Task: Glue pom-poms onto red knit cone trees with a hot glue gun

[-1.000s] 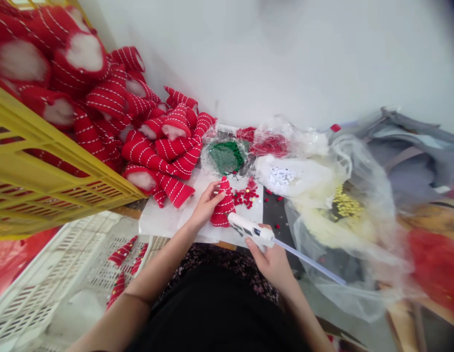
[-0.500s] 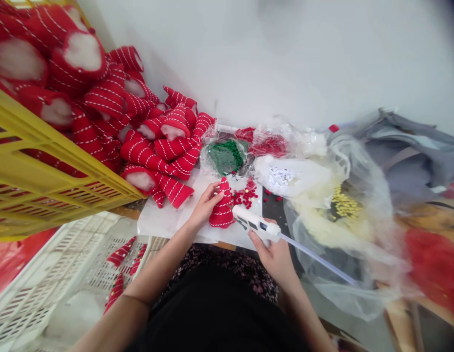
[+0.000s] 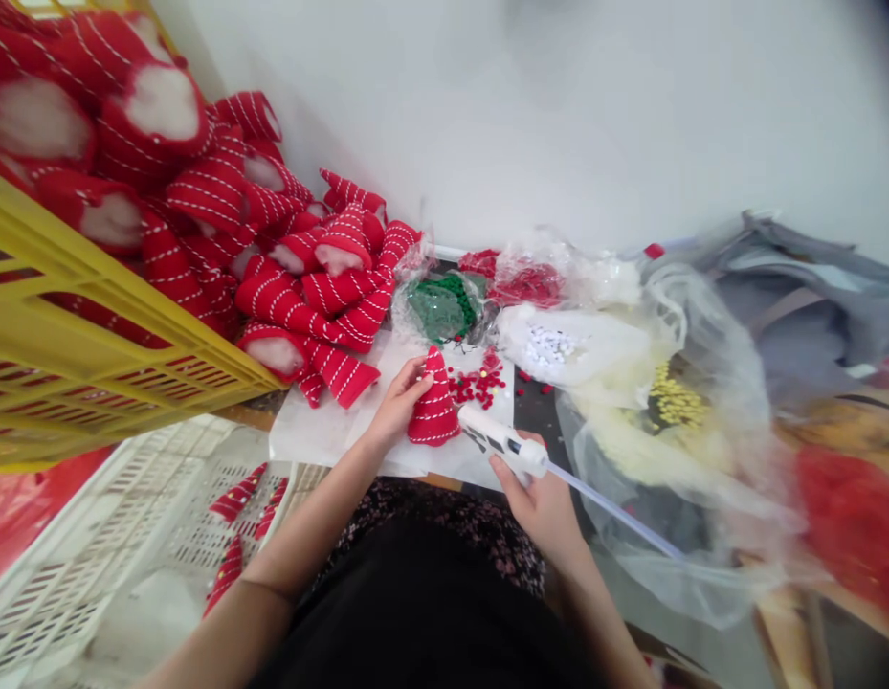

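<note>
My left hand (image 3: pixel 404 401) is closed on the left side of a red cone (image 3: pixel 433 407) with white stitched lines, which stands upright on white paper (image 3: pixel 315 431). In my right hand (image 3: pixel 541 502) is a white glue gun (image 3: pixel 498 435), its nozzle pointing left close to the cone's right side. A long clear glue stick (image 3: pixel 616 512) sticks out of the gun's back end. Just behind the gun, small red pompoms (image 3: pixel 479 386) lie scattered on the paper with a few pale ones. Whether the nozzle touches the cone I cannot tell.
Striped red cones (image 3: pixel 278 287) pile up at the left, spilling from a yellow crate (image 3: pixel 128 335). Below it, a white crate (image 3: pixel 192 517) holds several decorated cones. Bags of green pompoms (image 3: pixel 444 304), red pieces (image 3: pixel 526 279), white pieces (image 3: pixel 551 344) and yellow pieces (image 3: pixel 677 397) line the back and right.
The cone has shifted very slightly left and turned a little in my left hand. The glue gun has moved a touch and its glue stick's end sits slightly further left.
</note>
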A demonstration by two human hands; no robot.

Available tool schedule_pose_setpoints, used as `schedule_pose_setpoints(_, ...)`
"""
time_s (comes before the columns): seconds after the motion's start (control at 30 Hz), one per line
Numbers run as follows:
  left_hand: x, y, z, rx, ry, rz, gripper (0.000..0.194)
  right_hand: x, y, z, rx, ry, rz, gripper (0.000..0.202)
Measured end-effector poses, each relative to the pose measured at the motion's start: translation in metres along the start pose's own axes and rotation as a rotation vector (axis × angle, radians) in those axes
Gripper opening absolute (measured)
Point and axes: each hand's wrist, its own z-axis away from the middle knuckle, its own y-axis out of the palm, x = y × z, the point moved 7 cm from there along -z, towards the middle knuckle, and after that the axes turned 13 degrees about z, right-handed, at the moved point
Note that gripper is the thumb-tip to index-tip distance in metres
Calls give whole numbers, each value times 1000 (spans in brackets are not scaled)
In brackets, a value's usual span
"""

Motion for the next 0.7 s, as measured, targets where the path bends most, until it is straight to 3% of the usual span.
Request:
schedule_pose_setpoints(0.2,1,-9,1,-69,-83,141,45,-8,-2,-5,41,88,-137,29)
schedule_pose_setpoints(0.47,0,-6,4,-2,-108,168,46,-11,19,-5,109,213,-269,40)
schedule_pose_setpoints(0.7,-1,-4,4,-15,-103,198,45,-13,21,-5,134,206,-252,40)
